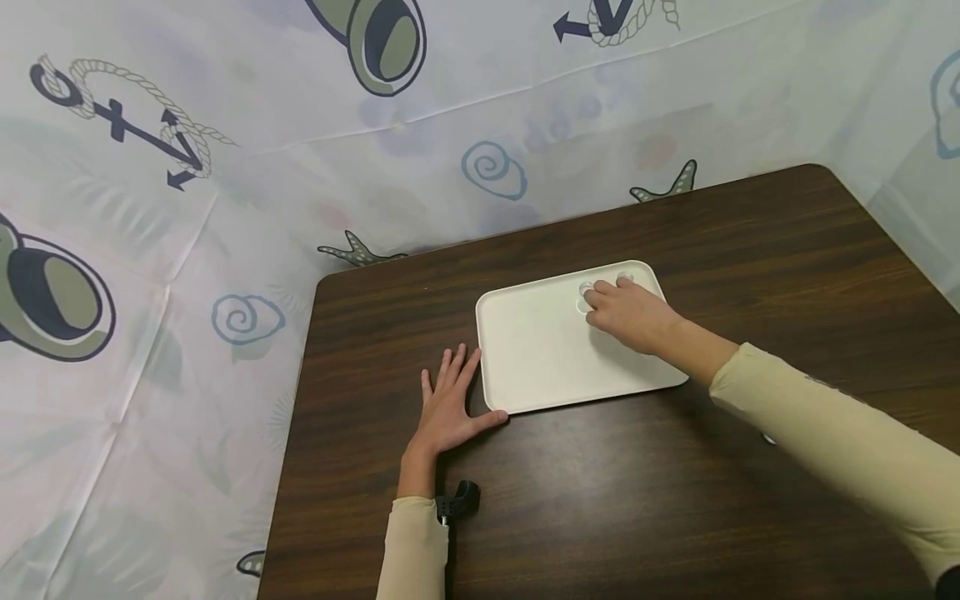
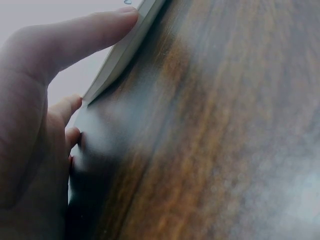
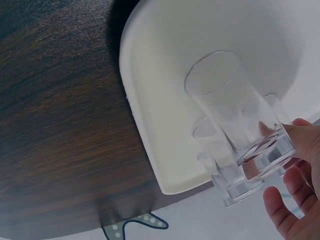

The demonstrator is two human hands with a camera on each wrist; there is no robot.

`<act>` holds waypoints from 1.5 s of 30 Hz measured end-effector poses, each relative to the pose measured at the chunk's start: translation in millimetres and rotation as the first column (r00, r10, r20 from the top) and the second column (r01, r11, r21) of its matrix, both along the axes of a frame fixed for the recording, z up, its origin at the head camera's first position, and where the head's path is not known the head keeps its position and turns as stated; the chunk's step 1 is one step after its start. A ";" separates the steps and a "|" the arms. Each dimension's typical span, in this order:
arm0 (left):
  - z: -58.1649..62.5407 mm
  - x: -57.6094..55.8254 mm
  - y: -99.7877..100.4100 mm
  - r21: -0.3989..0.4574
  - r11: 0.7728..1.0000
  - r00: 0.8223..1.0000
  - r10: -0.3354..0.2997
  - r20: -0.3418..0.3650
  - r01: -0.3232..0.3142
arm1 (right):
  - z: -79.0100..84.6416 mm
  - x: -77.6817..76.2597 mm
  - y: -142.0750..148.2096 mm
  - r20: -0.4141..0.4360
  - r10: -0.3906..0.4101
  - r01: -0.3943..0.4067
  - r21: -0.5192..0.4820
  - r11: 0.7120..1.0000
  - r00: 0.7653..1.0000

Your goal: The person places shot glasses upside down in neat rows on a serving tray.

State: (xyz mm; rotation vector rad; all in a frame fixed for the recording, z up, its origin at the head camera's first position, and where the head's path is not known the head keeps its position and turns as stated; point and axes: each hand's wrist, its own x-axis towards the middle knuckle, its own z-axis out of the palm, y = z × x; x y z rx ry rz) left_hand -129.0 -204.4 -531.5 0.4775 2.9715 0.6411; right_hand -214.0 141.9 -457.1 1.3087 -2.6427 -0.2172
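A cream tray (image 1: 536,350) lies on the dark wooden table. My left hand (image 1: 446,417) rests spread at the tray's near-left corner. Its thumb (image 2: 100,30) touches the rim, and the other fingers lie along the left side. Over the tray's far-right part, my right hand (image 1: 633,317) pinches a clear drinking glass (image 3: 240,110) near its thick base. The glass stands upside down, its rim toward the tray. Close behind it is a second clear glass (image 3: 222,165), also base up. Another faint glass outline shows through them, partly hidden by the fingers.
The brown table (image 1: 787,275) extends around the tray on all sides. A white cloth (image 1: 247,217) printed with anchors, shells and starfish hangs behind and to the left. A small pale object (image 1: 768,438) is partly hidden by the right sleeve. A black wrist mount (image 1: 459,500) sits on the left forearm.
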 end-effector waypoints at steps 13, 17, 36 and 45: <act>2.2 0.5 1.5 -0.020 1.000 1.000 0.004 -0.005 -0.004 | 4.0 0.5 -1.2 0.058 -0.007 0.010 -0.044 0.999 0.998; 1.9 0.0 1.7 -0.023 1.000 1.000 0.003 -0.015 -0.003 | 11.0 2.5 2.0 0.130 -0.045 0.061 -0.119 0.991 0.990; 2.1 1.5 1.2 -0.011 1.000 1.000 0.002 -0.001 -0.002 | 58.7 26.9 59.8 0.297 -0.215 0.308 -0.316 0.897 0.930; 2.4 1.3 1.4 -0.008 1.000 1.000 0.000 0.005 0.000 | 70.2 52.1 106.9 0.479 -0.275 0.454 -0.310 0.835 0.833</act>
